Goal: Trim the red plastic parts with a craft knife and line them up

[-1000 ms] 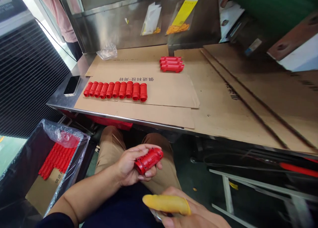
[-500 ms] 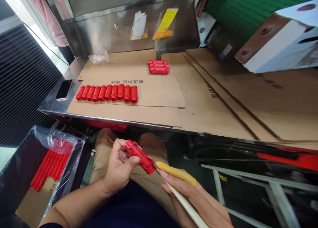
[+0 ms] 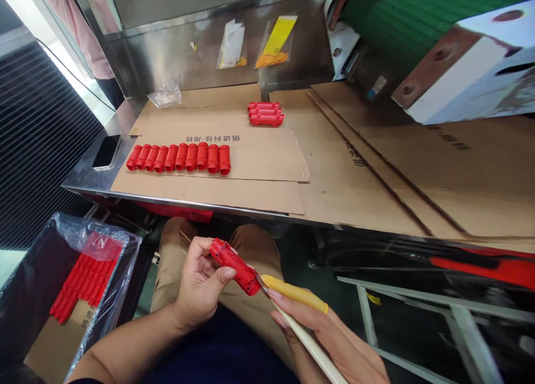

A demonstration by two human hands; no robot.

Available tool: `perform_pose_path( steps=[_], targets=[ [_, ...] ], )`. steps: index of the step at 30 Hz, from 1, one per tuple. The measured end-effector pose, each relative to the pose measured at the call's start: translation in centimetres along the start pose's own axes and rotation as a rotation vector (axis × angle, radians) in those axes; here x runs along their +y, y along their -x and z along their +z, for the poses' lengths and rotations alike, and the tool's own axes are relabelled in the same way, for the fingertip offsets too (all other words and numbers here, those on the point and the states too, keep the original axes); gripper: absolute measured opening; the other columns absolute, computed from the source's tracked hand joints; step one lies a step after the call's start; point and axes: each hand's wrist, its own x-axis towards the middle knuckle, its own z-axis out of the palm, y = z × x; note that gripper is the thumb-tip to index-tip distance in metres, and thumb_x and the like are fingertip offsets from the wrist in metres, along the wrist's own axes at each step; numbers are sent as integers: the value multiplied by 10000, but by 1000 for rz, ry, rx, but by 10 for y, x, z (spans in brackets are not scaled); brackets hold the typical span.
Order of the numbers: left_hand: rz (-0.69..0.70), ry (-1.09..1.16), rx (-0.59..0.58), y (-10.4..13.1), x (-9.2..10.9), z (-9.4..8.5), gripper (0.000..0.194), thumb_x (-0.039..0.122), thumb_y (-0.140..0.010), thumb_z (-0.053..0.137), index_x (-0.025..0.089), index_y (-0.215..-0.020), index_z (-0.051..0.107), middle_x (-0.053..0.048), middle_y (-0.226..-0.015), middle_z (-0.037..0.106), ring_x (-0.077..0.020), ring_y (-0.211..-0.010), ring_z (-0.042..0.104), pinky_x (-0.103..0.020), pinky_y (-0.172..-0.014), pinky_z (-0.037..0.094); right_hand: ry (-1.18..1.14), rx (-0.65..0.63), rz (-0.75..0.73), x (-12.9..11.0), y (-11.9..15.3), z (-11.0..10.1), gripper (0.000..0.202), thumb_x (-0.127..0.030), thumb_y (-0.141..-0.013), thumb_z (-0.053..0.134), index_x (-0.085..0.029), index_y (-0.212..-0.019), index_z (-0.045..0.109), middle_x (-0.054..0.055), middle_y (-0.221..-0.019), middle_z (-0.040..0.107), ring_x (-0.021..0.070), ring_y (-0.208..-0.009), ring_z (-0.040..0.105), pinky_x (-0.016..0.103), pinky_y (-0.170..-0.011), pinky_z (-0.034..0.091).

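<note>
Above my lap, my left hand point(image 3: 203, 283) is closed around a red plastic tubular part point(image 3: 234, 267), thumb on its near side. My right hand point(image 3: 301, 317) grips a trimming knife point(image 3: 304, 338) with a long cream handle. A yellow finger cot point(image 3: 295, 293) covers one finger of that hand. The knife's thin metal tip touches or nearly touches the right-hand end of the red part; the exact contact is too small to tell. On the bench, a row of similar red parts point(image 3: 179, 157) stands side by side, and a small group of red parts point(image 3: 266, 114) lies farther back.
To the left, a plastic-lined bin point(image 3: 132, 261) holds many red parts on cardboard. A phone point(image 3: 106, 151) lies at the bench's left end. Cardboard sheets point(image 3: 267, 197) cover the bench. A green and white machine point(image 3: 451, 66) overhangs the right. Someone in pink sleeves point(image 3: 79, 27) stands beyond.
My hands keep the same grip, and the knife stays at the end of the red part, which has turned slightly. The whole view has shifted a little.
</note>
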Motion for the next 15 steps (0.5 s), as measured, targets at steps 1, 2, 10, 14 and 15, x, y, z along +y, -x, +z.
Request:
perform_pose_path(
  steps=[1,2,10,14,15],
  targets=[
    [11,12,-7,0,1,1,243,254,-881,782,221,-1034,596,4,-980,667,-134,-832,741,-312,-829,617,25,-14,13,0,1,-1,252,-56,-941,626,-189,-1147,685,41,-1028,784,160,-885,776,219,-876,635],
    [21,25,-14,0,1,2,231,246,-887,772,223,-1037,598,7,-982,662,-139,-815,748,-326,-820,626,50,-29,28,-1,2,-2,241,-74,-949,627,-199,-1149,677,36,-1020,788,167,-888,779,224,-872,636],
    [60,31,15,3,-2,2,215,243,-900,752,235,-1047,596,-5,-1028,679,-133,-798,742,-290,-770,618,111,-59,90,-3,1,-5,157,-188,-1001,598,-239,-1133,666,21,-982,808,180,-880,791,242,-883,638],
    [24,-80,96,2,-1,1,265,295,-862,799,216,-1017,599,-14,-966,695,-119,-855,688,-231,-795,579,-47,-151,117,7,-5,-6,134,-180,-992,601,-230,-1097,668,37,-989,799,157,-814,785,200,-779,643],
    [2,-90,107,1,-1,1,288,309,-849,812,211,-1005,591,-12,-941,691,-115,-841,674,-219,-780,573,-90,-180,78,11,-5,-7,161,-158,-991,587,-223,-1118,663,48,-1007,793,155,-840,782,194,-771,640]
  ],
)
